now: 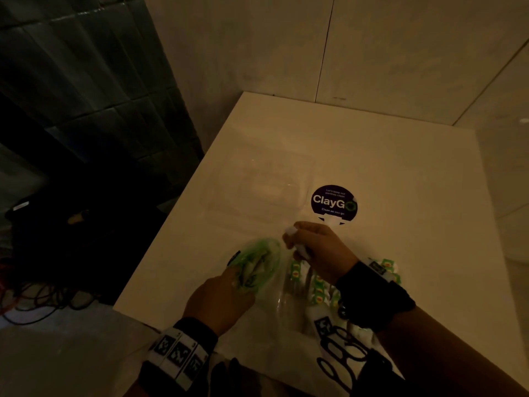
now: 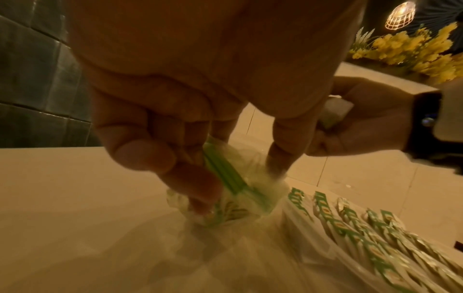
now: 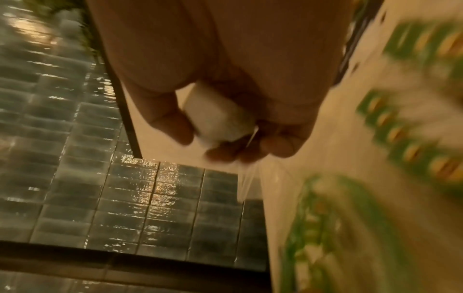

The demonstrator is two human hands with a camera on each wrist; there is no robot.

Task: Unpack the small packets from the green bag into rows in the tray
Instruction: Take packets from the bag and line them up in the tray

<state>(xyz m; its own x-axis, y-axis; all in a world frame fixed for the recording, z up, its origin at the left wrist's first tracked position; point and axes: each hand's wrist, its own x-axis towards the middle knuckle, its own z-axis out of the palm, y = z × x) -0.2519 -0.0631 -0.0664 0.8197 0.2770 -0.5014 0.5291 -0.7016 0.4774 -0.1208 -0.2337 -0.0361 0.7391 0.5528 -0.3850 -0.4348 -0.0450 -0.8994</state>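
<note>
The green plastic bag (image 1: 259,260) lies crumpled on the white table (image 1: 400,181), some packets showing through it. My left hand (image 1: 237,277) pinches the bag's green rim (image 2: 233,190) between thumb and fingers (image 2: 200,184). Just right of the bag and above the table, my right hand (image 1: 292,239) grips a few small white packets (image 1: 290,231), which the right wrist view shows as a white bundle (image 3: 218,115). The clear tray (image 1: 282,299) sits under my right wrist. It holds rows of green-and-yellow labelled packets (image 2: 350,228), partly hidden by my right arm.
A round purple "ClayGo" sticker (image 1: 333,203) lies on the table beyond my right hand. A faint clear plastic lid or container (image 1: 257,184) rests further back. The table's left edge drops to a dark floor with cables (image 1: 43,296). Pale walls close the back and right.
</note>
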